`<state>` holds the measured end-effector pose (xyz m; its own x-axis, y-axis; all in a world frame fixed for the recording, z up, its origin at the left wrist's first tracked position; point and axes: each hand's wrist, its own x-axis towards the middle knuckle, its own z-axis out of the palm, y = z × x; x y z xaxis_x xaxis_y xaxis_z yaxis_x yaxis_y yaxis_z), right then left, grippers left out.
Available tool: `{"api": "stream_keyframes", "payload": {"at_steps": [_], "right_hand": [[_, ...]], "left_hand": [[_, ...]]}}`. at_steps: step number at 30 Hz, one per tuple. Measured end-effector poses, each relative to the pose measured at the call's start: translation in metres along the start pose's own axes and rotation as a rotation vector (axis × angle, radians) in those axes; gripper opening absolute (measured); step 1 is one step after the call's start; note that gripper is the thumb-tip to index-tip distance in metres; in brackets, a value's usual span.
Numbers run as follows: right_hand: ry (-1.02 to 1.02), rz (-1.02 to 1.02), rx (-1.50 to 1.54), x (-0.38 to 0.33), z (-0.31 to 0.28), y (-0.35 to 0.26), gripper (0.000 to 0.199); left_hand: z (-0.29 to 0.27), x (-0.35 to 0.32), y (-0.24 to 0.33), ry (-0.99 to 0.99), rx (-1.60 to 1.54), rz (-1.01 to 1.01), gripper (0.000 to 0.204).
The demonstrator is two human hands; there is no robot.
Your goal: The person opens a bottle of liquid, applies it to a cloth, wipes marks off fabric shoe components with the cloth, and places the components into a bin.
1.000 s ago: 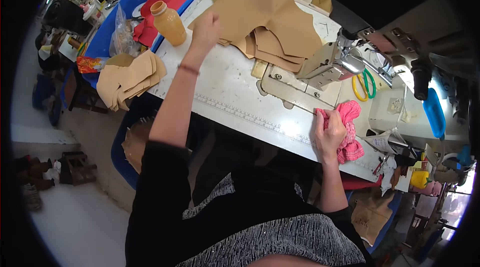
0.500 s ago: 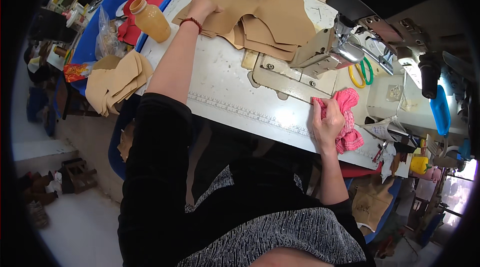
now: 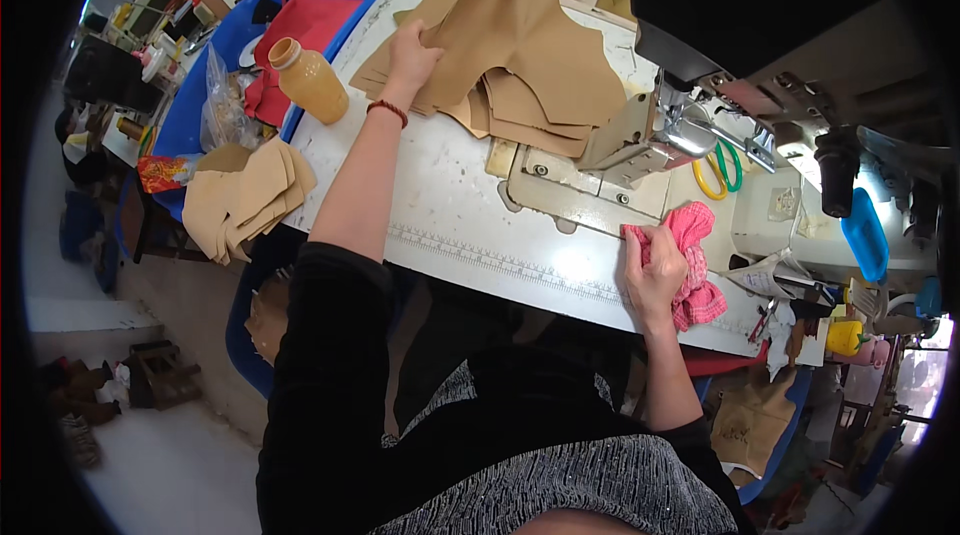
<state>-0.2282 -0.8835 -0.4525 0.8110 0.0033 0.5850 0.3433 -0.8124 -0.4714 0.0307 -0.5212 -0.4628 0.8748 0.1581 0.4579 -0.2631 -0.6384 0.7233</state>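
Note:
My left hand, with a red bead bracelet at the wrist, is closed at the left edge of a large tan leather piece. That piece lies on several similar cut pieces on the white sewing table; their left edges show beneath my hand. My fingertips are partly hidden. My right hand grips a crumpled pink checked cloth near the table's front edge. Between the hands stands the sewing machine's metal bed, with its presser area to the right of the leather.
A bottle of yellowish liquid stands at the table's left, beside a blue tub with red material. More tan pieces hang over the left edge. Scissors with yellow and green handles lie right of the machine bed. A printed ruler runs along the front.
My left hand has shifted slightly right with the top leather piece's left edge, baring more of the pieces beneath. My right hand stays on the cloth. The whole view has tilted slightly.

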Motion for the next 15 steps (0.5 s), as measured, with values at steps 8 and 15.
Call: {"api": "stream_keyframes", "payload": {"at_steps": [8, 15], "right_hand": [[0.003, 0.016, -0.006, 0.0, -0.003, -0.002, 0.01], [-0.007, 0.017, -0.002, 0.001, -0.001, -0.003, 0.01]], "left_hand": [[0.011, -0.069, 0.09, -0.19, 0.066, 0.507, 0.026], [0.022, -0.098, 0.115, -0.123, 0.211, 0.649, 0.005]]}}
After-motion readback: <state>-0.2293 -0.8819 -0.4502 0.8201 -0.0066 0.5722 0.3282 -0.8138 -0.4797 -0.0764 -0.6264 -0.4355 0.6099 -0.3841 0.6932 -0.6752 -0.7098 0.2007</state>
